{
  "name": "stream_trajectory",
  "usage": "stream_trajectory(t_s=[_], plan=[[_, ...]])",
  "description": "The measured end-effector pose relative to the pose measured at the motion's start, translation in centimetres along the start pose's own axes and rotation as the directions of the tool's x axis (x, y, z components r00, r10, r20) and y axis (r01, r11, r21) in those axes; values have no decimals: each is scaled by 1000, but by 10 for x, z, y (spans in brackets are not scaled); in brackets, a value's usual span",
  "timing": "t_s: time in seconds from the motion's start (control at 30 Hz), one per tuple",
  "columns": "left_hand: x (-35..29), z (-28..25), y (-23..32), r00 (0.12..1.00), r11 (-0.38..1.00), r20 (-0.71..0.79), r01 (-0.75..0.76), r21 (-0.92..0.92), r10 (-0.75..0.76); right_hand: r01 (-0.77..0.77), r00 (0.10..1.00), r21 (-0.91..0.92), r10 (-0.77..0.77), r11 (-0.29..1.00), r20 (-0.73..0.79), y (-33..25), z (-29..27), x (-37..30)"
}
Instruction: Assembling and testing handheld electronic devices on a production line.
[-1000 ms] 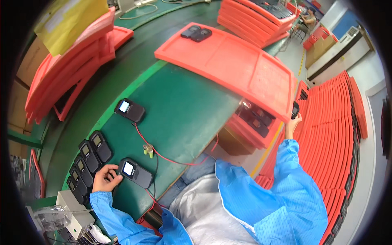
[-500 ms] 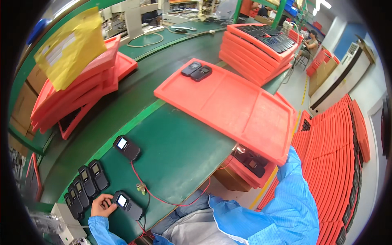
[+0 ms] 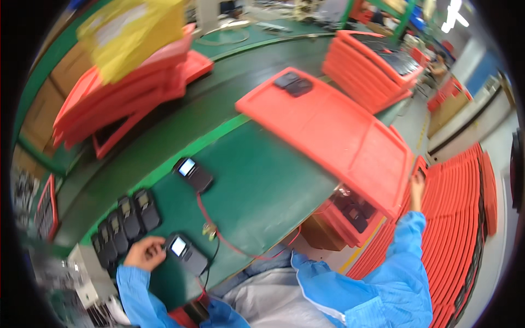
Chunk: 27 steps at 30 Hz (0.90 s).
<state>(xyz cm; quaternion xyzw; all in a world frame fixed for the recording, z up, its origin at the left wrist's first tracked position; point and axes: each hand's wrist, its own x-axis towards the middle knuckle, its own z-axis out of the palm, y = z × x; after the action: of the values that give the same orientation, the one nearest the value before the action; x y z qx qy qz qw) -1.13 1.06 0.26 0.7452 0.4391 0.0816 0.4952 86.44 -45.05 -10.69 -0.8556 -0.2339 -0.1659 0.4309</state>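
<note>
My left hand (image 3: 145,253) is at the lower left of the green tabletop with loosely curled fingers, thumb and fingertips apart. Its fingertips are at the side of a black handheld device (image 3: 187,255) with a lit screen; blur hides whether they touch. A similar lit device (image 3: 193,175) lies farther back, with a red lead (image 3: 200,208) running from its lower end. My right hand (image 3: 417,188) reaches far right, past the red tray's corner, to the edge of a lower red tray (image 3: 421,164). Its fingers are small and blurred, and whatever they may hold is hidden.
Several black devices (image 3: 129,217) stand in a row at left. A large red tray (image 3: 333,136) bears two devices (image 3: 293,84). Stacked red trays (image 3: 355,71) stand behind. A yellow bag (image 3: 131,38) tops another stack. Many red trays (image 3: 448,218) fill the right side.
My right hand has come into sight from behind the large tray's near corner, arm stretched outward to the right. My left hand remains beside the lit device. The whole view has shifted.
</note>
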Motion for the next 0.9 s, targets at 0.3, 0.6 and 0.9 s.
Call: stream_trajectory(t_s=[0.3, 0.6, 0.9], plan=[[35, -19, 41, 812, 898, -540, 43, 437, 224, 265, 944, 517, -328, 814, 32, -439, 50, -171], [68, 25, 18, 700, 436, -419, 168, 884, 579, 508, 104, 691, -833, 514, 543, -582, 175, -331], [40, 19, 46, 770, 955, -630, -254, -152, 104, -538, -62, 509, -634, 672, 771, -651, 234, -316]])
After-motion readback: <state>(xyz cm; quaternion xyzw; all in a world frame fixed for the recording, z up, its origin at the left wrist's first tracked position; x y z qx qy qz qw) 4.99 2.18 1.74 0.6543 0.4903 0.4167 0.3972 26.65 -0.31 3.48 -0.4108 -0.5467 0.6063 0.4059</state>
